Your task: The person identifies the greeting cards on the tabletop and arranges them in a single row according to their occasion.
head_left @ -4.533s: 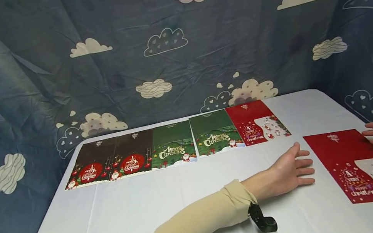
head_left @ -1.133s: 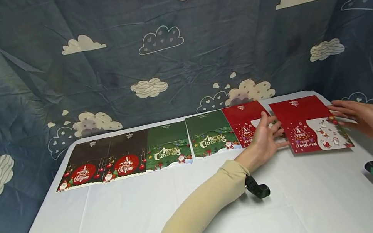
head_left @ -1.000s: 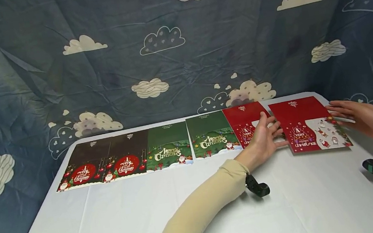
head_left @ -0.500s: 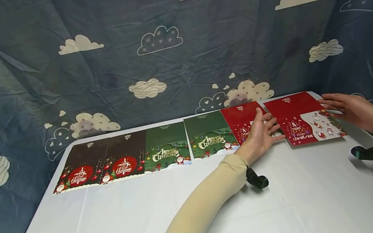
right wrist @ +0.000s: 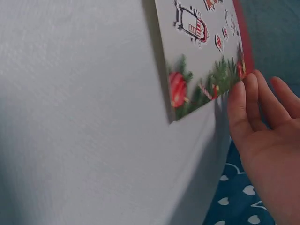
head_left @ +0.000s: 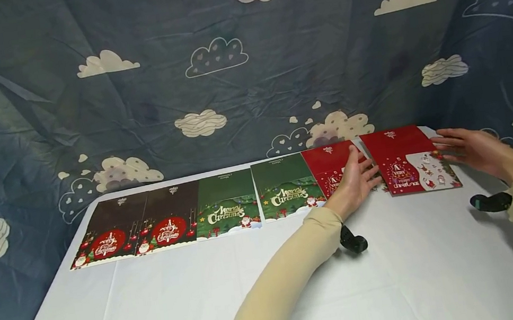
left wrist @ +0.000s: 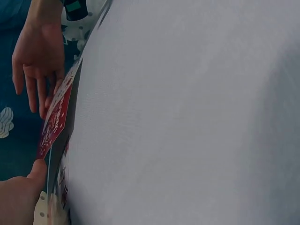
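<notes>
A red Christmas card (head_left: 394,148) hangs a little above the table at the right end of the row, tilted, with shadow beneath. Fingertips of my left hand (head_left: 355,180) meet its left edge, fingers extended and thumb raised. On the opposite edge, the extended fingers of my right hand (head_left: 474,152) touch the card; the right wrist view shows this hand (right wrist: 267,136) against the decorated border (right wrist: 206,89). Behind my left hand, another red card (head_left: 325,157) lies flat, partly covered. In the left wrist view, the raised card (left wrist: 56,122) spans both hands.
Leftward along the back edge lie two green Merry Christmas cards (head_left: 288,193) (head_left: 227,209) and two dark brown cards (head_left: 167,213) (head_left: 108,229). White cloth covers the table (head_left: 182,297). A blue cloud-patterned curtain (head_left: 158,102) hangs close behind.
From the table's right front, the red card has been lifted and brought back and left, beside the other red card. Both hands have travelled with it, most recently slightly further left.
</notes>
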Motion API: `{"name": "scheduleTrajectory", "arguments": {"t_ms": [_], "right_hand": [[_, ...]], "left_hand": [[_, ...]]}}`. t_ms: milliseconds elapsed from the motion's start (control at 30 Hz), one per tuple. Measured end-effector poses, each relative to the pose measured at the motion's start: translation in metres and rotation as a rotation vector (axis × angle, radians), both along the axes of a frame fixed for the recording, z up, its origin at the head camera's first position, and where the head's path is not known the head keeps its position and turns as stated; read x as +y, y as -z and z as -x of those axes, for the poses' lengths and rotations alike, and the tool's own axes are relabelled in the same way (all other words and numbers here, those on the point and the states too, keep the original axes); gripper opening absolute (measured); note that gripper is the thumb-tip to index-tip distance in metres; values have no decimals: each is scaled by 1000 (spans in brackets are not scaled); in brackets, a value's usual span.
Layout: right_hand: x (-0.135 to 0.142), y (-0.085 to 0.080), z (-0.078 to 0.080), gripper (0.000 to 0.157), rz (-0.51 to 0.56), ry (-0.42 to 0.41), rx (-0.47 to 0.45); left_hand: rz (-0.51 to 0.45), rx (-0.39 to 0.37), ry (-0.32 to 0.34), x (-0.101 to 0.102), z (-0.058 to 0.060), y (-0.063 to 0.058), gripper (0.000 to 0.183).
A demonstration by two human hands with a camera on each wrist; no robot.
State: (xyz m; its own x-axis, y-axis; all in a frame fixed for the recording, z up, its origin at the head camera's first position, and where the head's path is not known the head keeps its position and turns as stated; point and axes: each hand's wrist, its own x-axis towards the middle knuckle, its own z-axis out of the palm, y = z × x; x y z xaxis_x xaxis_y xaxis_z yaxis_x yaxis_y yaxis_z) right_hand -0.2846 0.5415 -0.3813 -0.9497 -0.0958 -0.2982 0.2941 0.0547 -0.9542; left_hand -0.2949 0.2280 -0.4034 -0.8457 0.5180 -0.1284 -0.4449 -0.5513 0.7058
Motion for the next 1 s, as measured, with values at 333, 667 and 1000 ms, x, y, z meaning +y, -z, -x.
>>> {"name": "scheduleTrajectory", "arguments": {"t_ms": [333, 667, 1000], "right_hand": [[-10, 6, 19, 91, -22, 4, -20], [-9, 9, 27, 61, 65, 39, -36], [2, 11, 31, 24, 93, -27, -50]], "left_hand": [[24, -15, -2, 1, 10, 2, 75], [164, 1, 54, 1, 10, 0, 78], [-1, -107, 18, 5, 14, 3, 70]]}}
